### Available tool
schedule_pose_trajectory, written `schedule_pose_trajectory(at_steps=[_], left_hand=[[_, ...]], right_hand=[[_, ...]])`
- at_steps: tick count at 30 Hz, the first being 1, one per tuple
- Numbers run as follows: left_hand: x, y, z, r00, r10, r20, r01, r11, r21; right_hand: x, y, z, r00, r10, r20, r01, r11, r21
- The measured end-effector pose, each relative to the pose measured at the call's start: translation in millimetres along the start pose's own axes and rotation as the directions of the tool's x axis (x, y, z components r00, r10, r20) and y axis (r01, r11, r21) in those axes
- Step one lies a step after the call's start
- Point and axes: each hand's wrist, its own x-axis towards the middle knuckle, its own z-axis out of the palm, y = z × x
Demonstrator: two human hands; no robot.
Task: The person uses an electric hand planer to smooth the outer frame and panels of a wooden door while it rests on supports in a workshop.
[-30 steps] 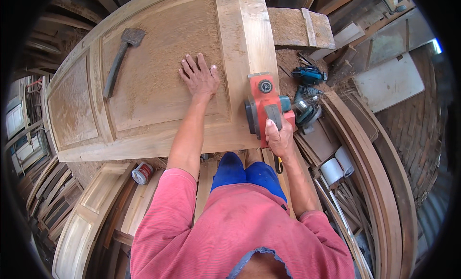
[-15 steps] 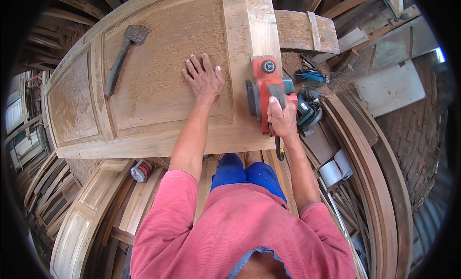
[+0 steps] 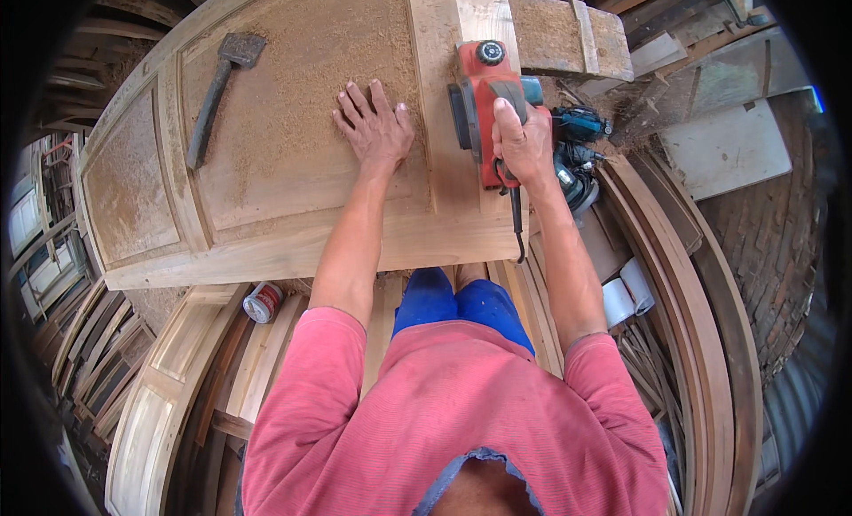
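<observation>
My right hand is wrapped round the black handle of a red electric planer. The planer rests on the right-hand border of a large panelled wooden door, and its black cord hangs down past the near edge. Flat on the door's sawdust-strewn panel lies my left hand, fingers spread and holding nothing. Farther left on the same panel is a mallet with a dark handle and a blocky head, its head pointing away from me.
Beyond the door's right edge lie teal power tools and a dusty wooden board. Long curved planks line the right side. A red and white can stands near another panelled door at the lower left.
My right hand has pushed the planer away from me along the door's border. The left hand stays on the panel, only slightly shifted in view.
</observation>
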Motion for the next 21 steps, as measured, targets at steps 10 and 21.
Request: schedule_pose_trajectory(at_steps=[10,21], left_hand=[[-4,1,-4,1.0,-0.015,0.017,0.014,0.998,0.055],[3,4,-10,0.993,-0.055,0.102,0.053,0.998,0.019]], right_hand=[[42,-9,10,0.999,-0.029,-0.025,0.028,1.0,-0.009],[103,-33,18,0.997,-0.055,-0.048,0.052,0.997,-0.065]])
